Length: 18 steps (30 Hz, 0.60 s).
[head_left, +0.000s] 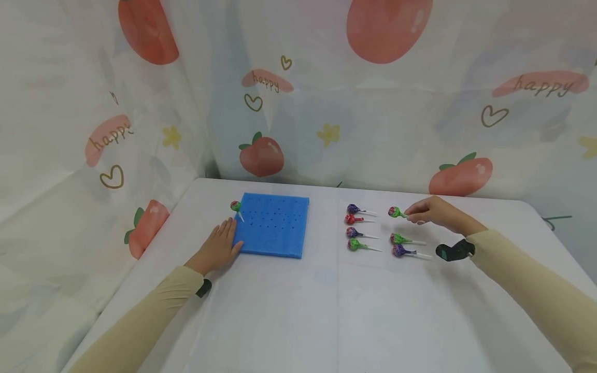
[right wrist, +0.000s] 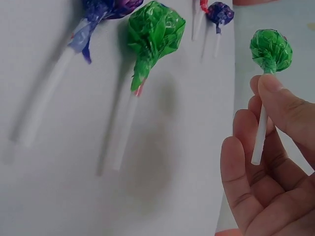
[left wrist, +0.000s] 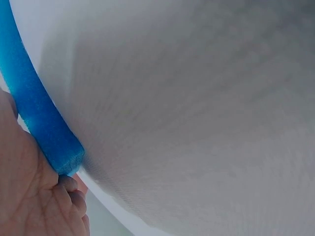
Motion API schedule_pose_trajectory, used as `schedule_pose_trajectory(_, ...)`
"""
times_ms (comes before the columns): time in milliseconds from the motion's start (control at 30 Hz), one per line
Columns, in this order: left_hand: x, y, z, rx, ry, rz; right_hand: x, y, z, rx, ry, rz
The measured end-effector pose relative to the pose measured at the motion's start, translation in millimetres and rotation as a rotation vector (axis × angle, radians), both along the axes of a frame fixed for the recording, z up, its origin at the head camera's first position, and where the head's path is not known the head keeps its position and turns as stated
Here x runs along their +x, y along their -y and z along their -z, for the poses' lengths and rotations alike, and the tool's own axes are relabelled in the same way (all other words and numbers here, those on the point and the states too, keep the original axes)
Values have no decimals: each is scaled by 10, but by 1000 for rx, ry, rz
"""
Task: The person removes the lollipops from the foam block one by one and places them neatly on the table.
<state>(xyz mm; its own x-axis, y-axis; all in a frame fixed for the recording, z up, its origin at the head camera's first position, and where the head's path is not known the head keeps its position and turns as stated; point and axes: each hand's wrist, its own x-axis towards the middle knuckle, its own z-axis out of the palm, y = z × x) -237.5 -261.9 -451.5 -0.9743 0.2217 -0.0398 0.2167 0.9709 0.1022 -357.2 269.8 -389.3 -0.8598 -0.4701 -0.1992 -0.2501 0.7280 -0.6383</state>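
Observation:
My left hand [head_left: 218,245] lies flat along the left side of a blue foam board [head_left: 270,239], fingers straight and thumb at its near left corner. The board has rows of small holes in its top. A green-wrapped lollipop [head_left: 236,206] stands tilted at the board's left edge, stick down. At the right, my right hand [head_left: 434,213] pinches another green lollipop [right wrist: 270,50] by its white stick, just under the wrapper, with thumb and fingertips. It is held above the table, candy end pointing left in the head view.
Between board and right hand lies a column of lollipops, including a red one [head_left: 353,219] and a purple one [head_left: 355,209]. Nearer the right hand, a green lollipop [head_left: 406,239] and a purple lollipop [head_left: 410,252] lie on the white table [head_left: 289,311]. A printed curtain [head_left: 373,114] hangs behind.

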Motion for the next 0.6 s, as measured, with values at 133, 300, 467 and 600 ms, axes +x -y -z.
schedule_pose_trajectory(133,11,-10,-22,5,2,-1,-9,-69,74,21,13,19)
schedule_pose_trajectory(300,17,-15,-40,-3,-1,2,-11,-93,156,30,37,34)
schedule_pose_trajectory(467,20,-12,-40,-1,-7,3,-27,-111,243,34,41,10)
schedule_pose_trajectory(600,20,-15,-29,2,-5,3,-47,-112,310,49,48,8)
